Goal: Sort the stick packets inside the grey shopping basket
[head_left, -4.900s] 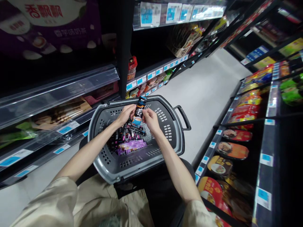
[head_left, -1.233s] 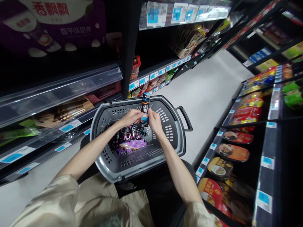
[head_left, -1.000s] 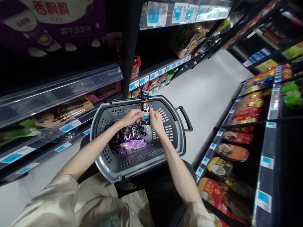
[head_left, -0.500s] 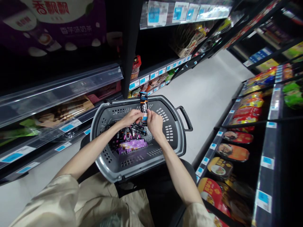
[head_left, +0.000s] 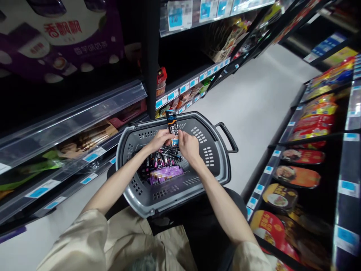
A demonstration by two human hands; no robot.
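A slim black, blue and orange sachet is held upright over the far part of a grey shopping basket. My left hand pinches its lower left side, and my right hand grips its right edge. Below the hands, several dark stick packets lie in the basket. Closer to me are purple packets, also inside it. The basket rests on my lap, with its black handle swung out to the right.
Shelves with blue price tags run along the left. A purple carton stands at upper left. On the right, a lower shelf carries red and orange food tubs and bagged goods. Pale floor stretches between the shelves.
The view has shifted, so the basket and hands appear slightly farther right. The sachet now leans a little, and both hands still hold it.
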